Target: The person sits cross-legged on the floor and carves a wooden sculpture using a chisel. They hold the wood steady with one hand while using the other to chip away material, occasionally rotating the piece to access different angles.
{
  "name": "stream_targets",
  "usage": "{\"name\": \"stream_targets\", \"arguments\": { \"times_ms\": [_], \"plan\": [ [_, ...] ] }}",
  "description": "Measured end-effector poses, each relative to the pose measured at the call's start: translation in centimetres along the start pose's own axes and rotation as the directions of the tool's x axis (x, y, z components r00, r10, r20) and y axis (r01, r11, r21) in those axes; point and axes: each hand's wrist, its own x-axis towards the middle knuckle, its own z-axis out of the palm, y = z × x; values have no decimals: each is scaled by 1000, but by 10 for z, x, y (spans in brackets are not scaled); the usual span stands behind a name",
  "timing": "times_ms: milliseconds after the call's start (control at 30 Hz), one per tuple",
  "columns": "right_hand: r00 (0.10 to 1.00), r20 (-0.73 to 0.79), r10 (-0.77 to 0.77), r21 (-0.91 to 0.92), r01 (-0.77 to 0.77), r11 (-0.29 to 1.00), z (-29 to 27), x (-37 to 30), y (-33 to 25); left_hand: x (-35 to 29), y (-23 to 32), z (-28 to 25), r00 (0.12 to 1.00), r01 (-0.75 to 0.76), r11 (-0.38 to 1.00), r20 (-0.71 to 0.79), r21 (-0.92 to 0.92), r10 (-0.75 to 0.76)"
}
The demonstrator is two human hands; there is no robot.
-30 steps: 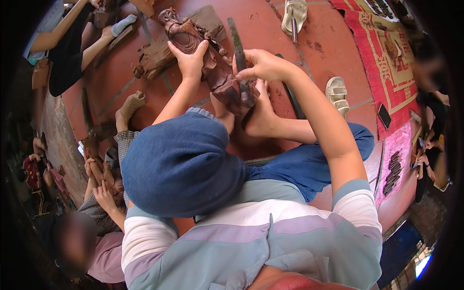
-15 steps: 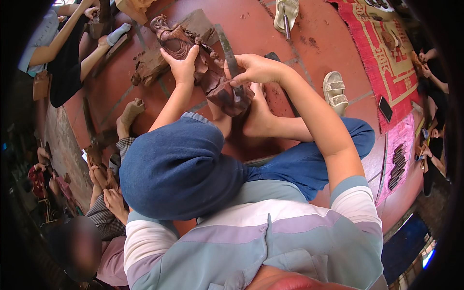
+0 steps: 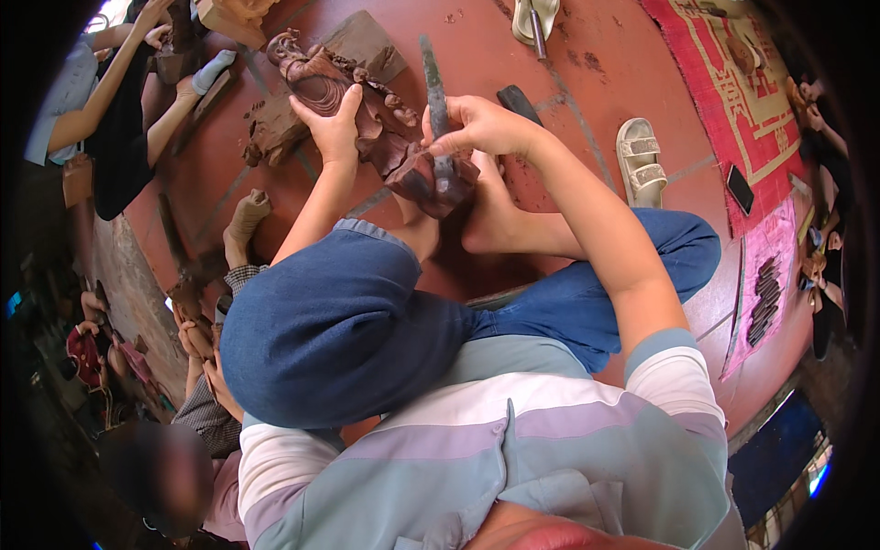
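A carved dark reddish-brown wooden statue [image 3: 371, 137] lies aslant between my bare feet, its head toward the far left and its base toward me. My left hand [image 3: 332, 128] is wrapped round its side near the middle. In my right hand [image 3: 481, 126] is a long flat grey metal file [image 3: 430, 73], pinched between thumb and fingers. The file's tapered end points away from me, and its near end lies over the statue's base. Part of the statue is hidden behind my hands.
Beside the statue lie a flat wooden block [image 3: 367, 44] and a rough carved wood piece [image 3: 272, 128]. A dark block [image 3: 520, 104], a sandal [image 3: 641, 165], a phone [image 3: 740, 189] and a pink cloth [image 3: 747, 252] with several dark tools lie rightward. Co-workers sit at both sides.
The file has swung more upright and its near end has moved toward me over the statue's base. My left hand keeps its hold. The whole view has shifted slightly.
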Motion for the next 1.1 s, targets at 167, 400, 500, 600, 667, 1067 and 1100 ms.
{"name": "stream_targets", "arguments": {
  "times_ms": [167,400,500,600,667,1067,1100],
  "plan": [
    [996,-38,-74,96,78,992,1,-3,3,5,-5,-6,1000,13,999,-6,46,-13],
    [997,-61,-45,247,59,967,-7,2,23,5,-4,-3,1000,19,1000,21,11,-19],
    [997,-26,-75,166,78,983,-5,-1,12,5,-9,-5,1000,9,1000,25,-4,-9],
    [991,44,-125,132,118,984,-2,-4,14,9,-8,-8,1000,19,1000,18,0,-19],
    [999,21,-50,83,48,995,-9,1,7,7,-8,-5,999,33,999,18,4,-33],
    [994,-3,-111,-215,107,971,-6,9,-9,2,4,1,999,-3,999,38,-42,5],
    [991,-3,-133,-230,129,965,-4,9,-11,3,0,-3,1000,-4,1000,11,-8,4]
  ]
}}
